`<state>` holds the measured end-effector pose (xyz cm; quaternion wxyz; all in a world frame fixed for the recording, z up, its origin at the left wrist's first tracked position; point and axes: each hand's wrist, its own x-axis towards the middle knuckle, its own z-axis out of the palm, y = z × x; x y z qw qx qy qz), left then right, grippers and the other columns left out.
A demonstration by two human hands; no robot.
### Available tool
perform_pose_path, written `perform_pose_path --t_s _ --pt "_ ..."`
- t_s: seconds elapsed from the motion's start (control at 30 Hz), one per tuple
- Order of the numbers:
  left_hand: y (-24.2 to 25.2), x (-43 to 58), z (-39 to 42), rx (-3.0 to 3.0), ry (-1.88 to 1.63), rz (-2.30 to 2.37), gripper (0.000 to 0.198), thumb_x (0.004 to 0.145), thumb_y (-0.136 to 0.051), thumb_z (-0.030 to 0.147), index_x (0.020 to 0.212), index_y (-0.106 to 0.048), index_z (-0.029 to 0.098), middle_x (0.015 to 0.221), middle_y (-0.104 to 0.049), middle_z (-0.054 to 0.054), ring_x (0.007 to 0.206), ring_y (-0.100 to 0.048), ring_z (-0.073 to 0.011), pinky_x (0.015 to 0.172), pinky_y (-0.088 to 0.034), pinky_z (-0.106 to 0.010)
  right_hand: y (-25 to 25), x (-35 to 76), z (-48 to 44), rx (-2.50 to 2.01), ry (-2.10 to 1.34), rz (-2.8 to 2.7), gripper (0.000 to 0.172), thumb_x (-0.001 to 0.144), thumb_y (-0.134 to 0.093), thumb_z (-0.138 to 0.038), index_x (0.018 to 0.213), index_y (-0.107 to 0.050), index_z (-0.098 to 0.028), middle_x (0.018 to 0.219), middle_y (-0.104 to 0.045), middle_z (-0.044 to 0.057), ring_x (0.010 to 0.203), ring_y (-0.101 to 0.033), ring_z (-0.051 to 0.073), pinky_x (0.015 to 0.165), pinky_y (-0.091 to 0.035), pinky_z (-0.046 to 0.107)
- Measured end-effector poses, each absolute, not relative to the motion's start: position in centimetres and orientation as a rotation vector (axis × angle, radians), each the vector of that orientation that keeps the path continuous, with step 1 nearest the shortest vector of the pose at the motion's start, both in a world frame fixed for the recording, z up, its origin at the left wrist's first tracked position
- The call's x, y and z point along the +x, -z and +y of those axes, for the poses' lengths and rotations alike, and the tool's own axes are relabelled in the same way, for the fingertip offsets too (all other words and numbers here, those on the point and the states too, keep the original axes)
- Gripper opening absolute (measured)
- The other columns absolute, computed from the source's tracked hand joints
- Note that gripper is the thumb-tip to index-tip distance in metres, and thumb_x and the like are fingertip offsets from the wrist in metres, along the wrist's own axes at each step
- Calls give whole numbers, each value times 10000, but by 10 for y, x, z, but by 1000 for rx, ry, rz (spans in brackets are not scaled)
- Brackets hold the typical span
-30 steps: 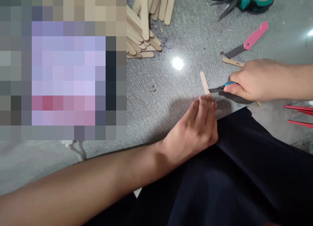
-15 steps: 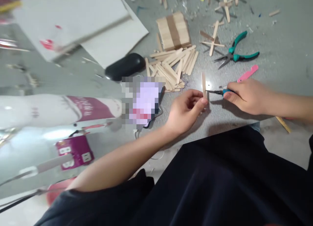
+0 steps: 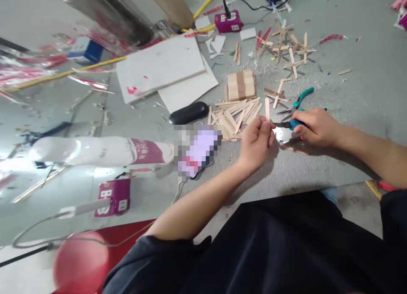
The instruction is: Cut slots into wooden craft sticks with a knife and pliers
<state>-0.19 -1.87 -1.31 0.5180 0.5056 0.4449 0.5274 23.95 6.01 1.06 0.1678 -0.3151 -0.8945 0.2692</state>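
My left hand (image 3: 257,143) is closed around the lower part of a wooden craft stick (image 3: 267,109), which points away from me. My right hand (image 3: 318,126) grips pliers with blue handles (image 3: 297,124). Their dark jaws reach to the stick just by my left fingertips; whether they bite on it I cannot tell. Behind my right hand lie green-handled needle-nose pliers (image 3: 303,97), partly covered by it. A wooden piece (image 3: 295,150) rests on the table below my right hand. Left of the hands spreads a pile of loose craft sticks (image 3: 235,118).
A banded bundle of sticks (image 3: 241,85) lies behind the pile, with crossed-stick pieces (image 3: 280,92) to its right. A black case (image 3: 188,113), a blurred-out phone (image 3: 200,152), a white bottle (image 3: 104,151) and a purple power adapter (image 3: 114,196) lie leftward. White boards (image 3: 162,69) sit farther back.
The view has shifted, showing more of the table's far side. My left fingers have closed tighter around the stick, and the plier jaws now meet it nearer my fingertips. My right hand now covers the pink piece.
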Motion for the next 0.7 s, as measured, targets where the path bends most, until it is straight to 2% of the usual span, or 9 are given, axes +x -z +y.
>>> perform_pose_path --t_s 0.07,0.2,0.33,0.43,0.6,0.7 --pt "23 7 -20 1230 -1318 1034 620 1126 -720 856 950 -568 281 606 -466 100 507 -362 -100 489 -311 -261 3 242 56 -942 -694 -2524 1005 1114 -121 -1037 1089 -708 -222 914 -781 118 799 -626 246 744 -330 392" --pt "39 13 -23 1282 -1374 1061 608 1139 -716 821 924 -544 279 675 -469 76 599 -398 -128 590 -392 -293 14 241 48 -996 -558 -2545 1028 1148 -108 -975 1193 -785 -204 1072 -845 170 888 -699 286 764 -347 412" --pt "46 7 -26 1309 -1341 1112 622 1131 -694 840 913 -526 282 710 -465 61 651 -447 -153 664 -446 -327 7 240 42 -1067 -455 -2606 981 1184 -129 -893 1227 -816 -193 1055 -840 174 912 -719 306 762 -367 419" --pt "42 4 -32 1279 -1282 1148 614 1146 -668 838 919 -523 286 740 -496 44 698 -493 -174 689 -470 -341 1 239 42 -1111 -448 -2659 979 1180 -136 -894 1214 -823 -198 1035 -835 172 900 -715 311 758 -373 423" --pt "34 3 -39 1184 -1265 1100 555 1178 -688 754 911 -588 278 703 -495 45 653 -454 -166 654 -433 -347 9 240 41 -1141 -403 -2659 1086 1123 -37 -972 1173 -822 -223 996 -817 162 883 -710 313 772 -397 435" --pt "33 3 -40 1189 -1257 1087 568 1180 -696 743 891 -631 259 685 -532 43 613 -441 -145 633 -432 -334 18 243 38 -1088 -361 -2672 1070 1136 -24 -961 1156 -806 -231 954 -797 134 852 -704 294 760 -386 438"
